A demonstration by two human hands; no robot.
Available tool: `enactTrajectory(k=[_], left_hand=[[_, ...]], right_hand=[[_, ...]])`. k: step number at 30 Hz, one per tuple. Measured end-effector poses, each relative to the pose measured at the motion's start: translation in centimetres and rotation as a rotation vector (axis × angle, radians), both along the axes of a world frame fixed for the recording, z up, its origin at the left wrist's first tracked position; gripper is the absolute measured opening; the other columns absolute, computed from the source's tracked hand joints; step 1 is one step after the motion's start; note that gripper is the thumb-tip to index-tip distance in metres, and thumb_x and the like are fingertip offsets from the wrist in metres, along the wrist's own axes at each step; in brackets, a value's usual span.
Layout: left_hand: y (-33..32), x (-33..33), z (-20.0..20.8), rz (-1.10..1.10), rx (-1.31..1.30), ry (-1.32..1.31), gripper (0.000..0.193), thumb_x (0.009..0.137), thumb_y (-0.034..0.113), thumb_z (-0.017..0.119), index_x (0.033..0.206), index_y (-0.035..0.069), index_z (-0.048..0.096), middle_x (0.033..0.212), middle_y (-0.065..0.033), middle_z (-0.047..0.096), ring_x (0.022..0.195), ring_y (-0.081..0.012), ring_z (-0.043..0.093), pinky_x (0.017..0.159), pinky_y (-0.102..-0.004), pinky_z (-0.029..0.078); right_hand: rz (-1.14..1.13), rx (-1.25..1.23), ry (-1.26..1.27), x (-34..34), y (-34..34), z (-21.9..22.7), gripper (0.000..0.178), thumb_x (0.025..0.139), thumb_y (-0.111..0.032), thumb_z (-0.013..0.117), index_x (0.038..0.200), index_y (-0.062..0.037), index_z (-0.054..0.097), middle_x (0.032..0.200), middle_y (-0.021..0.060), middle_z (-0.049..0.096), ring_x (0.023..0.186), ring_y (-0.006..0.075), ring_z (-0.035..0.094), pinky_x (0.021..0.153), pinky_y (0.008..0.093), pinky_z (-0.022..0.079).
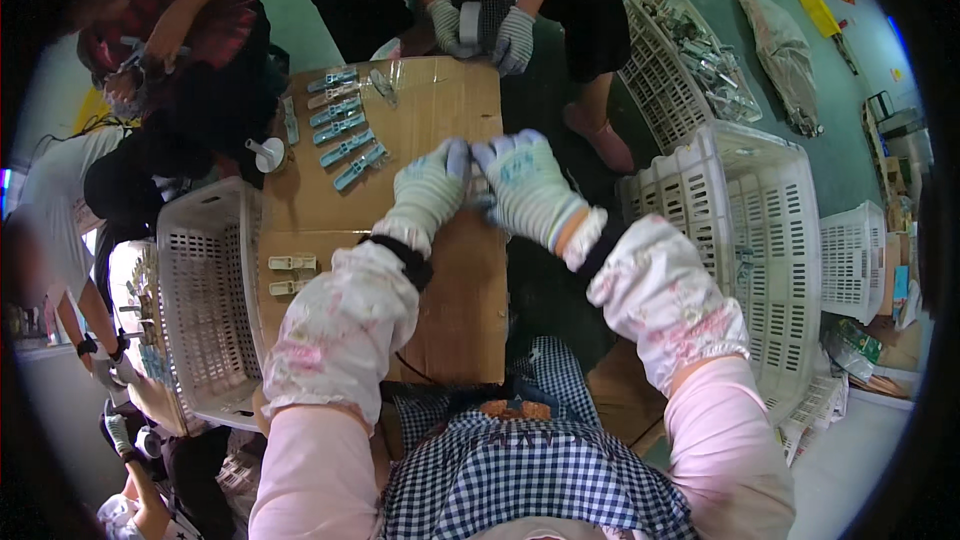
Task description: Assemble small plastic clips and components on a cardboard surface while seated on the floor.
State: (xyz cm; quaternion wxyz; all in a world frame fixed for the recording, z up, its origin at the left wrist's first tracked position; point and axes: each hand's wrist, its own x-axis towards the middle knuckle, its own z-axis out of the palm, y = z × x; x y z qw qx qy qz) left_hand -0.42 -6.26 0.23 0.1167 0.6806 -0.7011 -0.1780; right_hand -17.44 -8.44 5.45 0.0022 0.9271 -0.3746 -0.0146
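Observation:
My left hand [430,185] and my right hand [530,185], both in striped white gloves, meet over the right edge of a cardboard-topped table [455,305]. Their fingers are closed around a small greyish thing [480,190], mostly hidden, which I cannot make out. Beyond my left hand lies a slanting row of several clothes pegs [340,128], mostly light blue. A greyish peg [383,87] rests apart from the row, near the far edge. Two cream pegs [292,263] lie at the left edge, beside my left sleeve.
White plastic baskets stand left [212,290] and right [770,240] of the table; a farther basket [700,65] holds many pegs. Across the table a gloved person [475,30] holds a roll of tape. Other people sit at left. A white spool-like thing [268,154] stands at the left edge.

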Motion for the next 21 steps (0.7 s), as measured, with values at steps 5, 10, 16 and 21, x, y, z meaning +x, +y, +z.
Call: enactTrajectory(k=[5,10,16,21], left_hand=[[8.6,-0.7,-1.5,0.059,-0.004,0.029,0.034,0.099,0.041,0.041,0.115,0.017,0.058,0.11,-0.0175,0.069,0.1,-0.0414,0.066,0.085,-0.0514,0.052],[15.4,-1.3,1.8,0.018,0.224,0.054,0.044,0.101,0.044,0.034,0.119,0.014,0.062,0.114,-0.0193,0.069,0.101,-0.0416,0.066,0.087,-0.0506,0.052],[18.6,-3.4,3.4,0.273,0.398,0.304,0.055,0.102,0.046,0.034,0.128,0.004,0.057,0.113,-0.0287,0.067,0.111,-0.0471,0.06,0.099,-0.0521,0.044],[17.6,-2.9,0.7,0.006,-0.17,0.176,0.038,0.097,0.03,0.049,0.126,0.008,0.056,0.102,-0.0251,0.068,0.09,-0.0441,0.066,0.078,-0.053,0.049]], right_hand=[[0.064,-0.115,-0.102,-1.4,8.1,-0.6,0.07,0.069,-0.042,0.081,0.125,-0.0103,0.054,0.106,0.0083,0.062,0.102,0.0259,0.06,0.094,0.0421,0.041],[0.093,0.121,-0.012,-2.1,13.7,2.4,0.07,0.069,-0.043,0.082,0.124,-0.0078,0.055,0.106,0.0117,0.063,0.101,0.0288,0.062,0.094,0.0444,0.043],[0.076,0.523,0.12,-2.2,12.5,2.4,0.074,0.072,-0.053,0.077,0.125,-0.0054,0.058,0.112,0.0176,0.068,0.108,0.0313,0.066,0.091,0.0455,0.049],[0.039,1.065,-0.078,-2.4,8.1,2.7,0.082,0.07,-0.05,0.08,0.134,-0.0055,0.054,0.118,0.0217,0.067,0.11,0.0345,0.066,0.097,0.0413,0.05]])
